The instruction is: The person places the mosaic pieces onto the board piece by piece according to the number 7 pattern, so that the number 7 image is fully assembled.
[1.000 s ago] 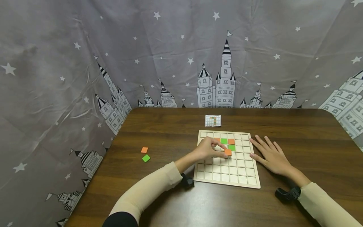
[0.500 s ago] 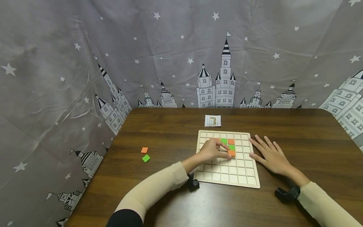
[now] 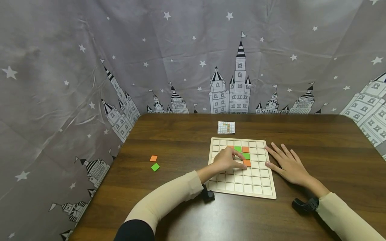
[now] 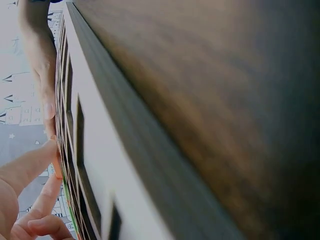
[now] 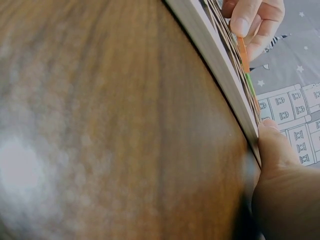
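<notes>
Over the middle of the light wooden grid board (image 3: pixel 241 190), my left hand (image 3: pixel 225 160) pinches an orange square tile (image 3: pixel 247 163) between thumb and forefinger. In the right wrist view this orange tile (image 5: pixel 243 56) stands slightly proud of the board. Just beyond it lies a green tile (image 3: pixel 246 156), with another orange tile (image 3: pixel 245 149) and a green tile (image 3: pixel 238 149) in the row behind. One more orange tile (image 3: pixel 230 147) is partly hidden by the left hand. My right hand (image 3: pixel 286 166) lies with spread fingers on the table, its fingertips touching the board's right edge.
A loose orange tile (image 3: pixel 153 158) and a loose green tile (image 3: pixel 155 167) lie on the table (image 3: pixel 181 140) left of the board. Behind the board is a small printed grid card (image 3: pixel 226 127). A grey curtain (image 3: pixel 181 60) with castles hangs beyond the table's far edge.
My left hand has moved a little to the right with the orange tile and lowered it to the cell in front of the green tile. My right hand has stayed in place.
</notes>
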Available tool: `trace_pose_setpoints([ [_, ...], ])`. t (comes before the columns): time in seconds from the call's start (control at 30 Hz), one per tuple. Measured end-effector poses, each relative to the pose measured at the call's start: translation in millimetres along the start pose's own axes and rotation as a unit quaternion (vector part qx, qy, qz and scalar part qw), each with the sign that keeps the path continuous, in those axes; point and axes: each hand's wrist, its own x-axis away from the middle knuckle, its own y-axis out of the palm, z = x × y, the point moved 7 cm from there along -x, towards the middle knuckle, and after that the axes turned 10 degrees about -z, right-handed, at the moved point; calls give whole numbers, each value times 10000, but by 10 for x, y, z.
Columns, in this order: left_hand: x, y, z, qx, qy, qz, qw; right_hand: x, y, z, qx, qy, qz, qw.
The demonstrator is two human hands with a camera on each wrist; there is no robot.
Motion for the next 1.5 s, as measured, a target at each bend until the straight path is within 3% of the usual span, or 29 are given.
trace_pose_setpoints([
  [0.27,-7,5,-12,-298,-137,154,9993,-33,56,94,-8,21,75,10000],
  [0.53,22,7,8,-367,-65,164,9992,-6,-11,-15,125,53,-68,9999],
  [1.0,16,3,17,-520,-78,225,9984,-4,-24,-22,136,78,-110,9998],
  [1.23,15,5,-5,-248,-71,178,9995,-1,-18,-14,118,66,-128,9998],
  [1.5,16,-27,-20,711,180,-43,9973,3,-19,-14,113,-1,-9,9999],
])
